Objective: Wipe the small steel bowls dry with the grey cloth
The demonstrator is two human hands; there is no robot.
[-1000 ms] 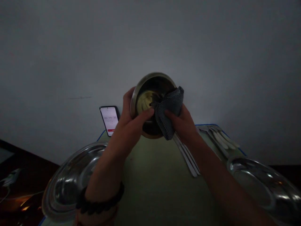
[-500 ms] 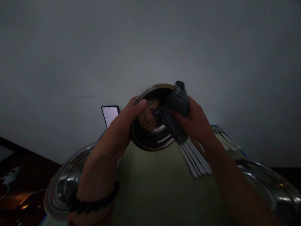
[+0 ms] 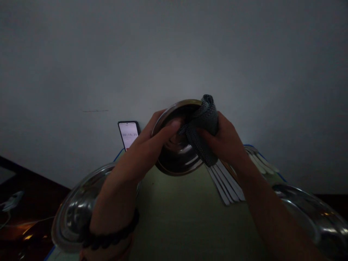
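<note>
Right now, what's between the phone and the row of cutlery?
In the head view, the steel bowl, gripped by the left hand, with the right hand pressing a checked cloth against it.

I see a round steel bowl [image 3: 176, 156] held tilted above the tabletop, its shiny inside facing me, and a dark checked cloth [image 3: 202, 128] (bunched up) pressed against its upper right rim.

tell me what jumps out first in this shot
Dead centre, the left hand holds a steel bowl tilted up while the right hand presses a dark cloth into it. A lit phone stands against the wall behind-left, and a left plate and right plate gleam at the lower corners.
</note>
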